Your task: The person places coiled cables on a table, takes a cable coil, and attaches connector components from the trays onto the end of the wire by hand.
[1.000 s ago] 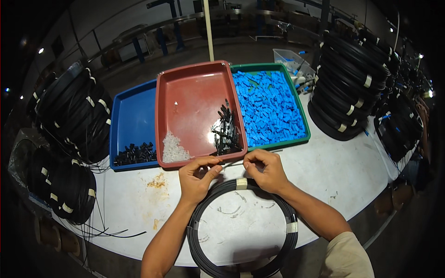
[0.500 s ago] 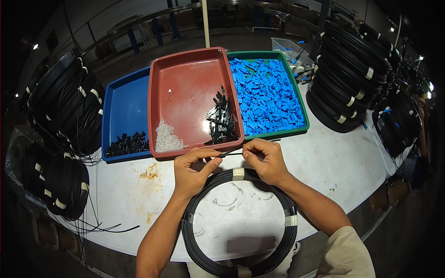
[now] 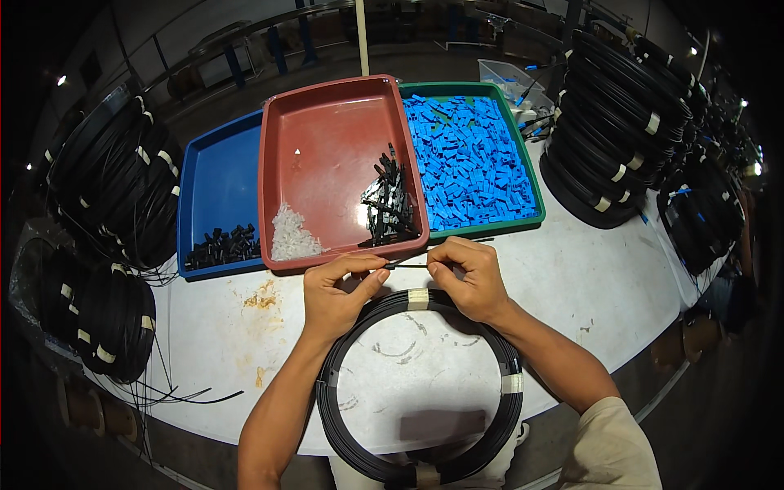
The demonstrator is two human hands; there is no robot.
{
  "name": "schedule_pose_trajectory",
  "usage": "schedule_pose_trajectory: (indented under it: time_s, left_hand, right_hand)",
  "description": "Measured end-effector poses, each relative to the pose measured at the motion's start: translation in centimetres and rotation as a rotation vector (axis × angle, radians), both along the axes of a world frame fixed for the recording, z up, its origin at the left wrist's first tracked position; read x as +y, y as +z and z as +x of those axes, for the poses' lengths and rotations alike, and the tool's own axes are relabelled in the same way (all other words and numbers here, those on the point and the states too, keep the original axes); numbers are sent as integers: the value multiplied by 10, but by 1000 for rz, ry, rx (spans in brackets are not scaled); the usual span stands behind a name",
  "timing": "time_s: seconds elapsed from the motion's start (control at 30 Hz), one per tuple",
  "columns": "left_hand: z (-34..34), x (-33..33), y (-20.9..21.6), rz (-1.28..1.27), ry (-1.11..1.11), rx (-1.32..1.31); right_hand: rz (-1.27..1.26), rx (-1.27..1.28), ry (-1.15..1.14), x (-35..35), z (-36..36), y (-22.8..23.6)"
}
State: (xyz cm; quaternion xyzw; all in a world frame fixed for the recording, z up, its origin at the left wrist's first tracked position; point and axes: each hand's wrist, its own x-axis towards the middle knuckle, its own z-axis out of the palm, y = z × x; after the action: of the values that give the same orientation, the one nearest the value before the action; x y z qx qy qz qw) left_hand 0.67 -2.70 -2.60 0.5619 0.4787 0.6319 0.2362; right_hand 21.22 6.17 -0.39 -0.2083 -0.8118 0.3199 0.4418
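Beyond the top of a black cable coil [image 3: 330, 408] wrapped with pale tape bands, both my hands work on a thin black cable [image 3: 411, 265]. My left hand [image 3: 343, 294] pinches it between thumb and fingertips, where a small dark piece shows at the tips; whether that is a separate part I cannot tell. My right hand [image 3: 472, 278] is closed on the cable a short way to the right, thumb against curled fingers. A short stretch runs straight and level between the two hands. A thin black end pokes out beyond my right knuckles.
Past my hands stand a red tray [image 3: 327, 155] with white and black small parts, a blue tray [image 3: 220, 180] with black pieces, and a green tray [image 3: 531, 192] full of blue clips. Stacked cable coils flank the white table [image 3: 588, 302] at left [image 3: 114, 180] and right [image 3: 616, 122].
Both hands keep their grip on the cable, nearly in place. The cable between them lies slightly more level. The trays and coil appear a little higher in the view.
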Motion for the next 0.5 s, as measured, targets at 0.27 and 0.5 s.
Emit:
schedule_pose_trajectory:
  time_s: [0.27, 0.5]
  left_hand:
    - [1, -1, -1, -38, 2, -67]
    - [1, 0, -1, 8, -7, -26]
  right_hand:
    - [84, -15, -29, -1, -1, 0]
    - [51, -10, -58, -2, -1, 0]
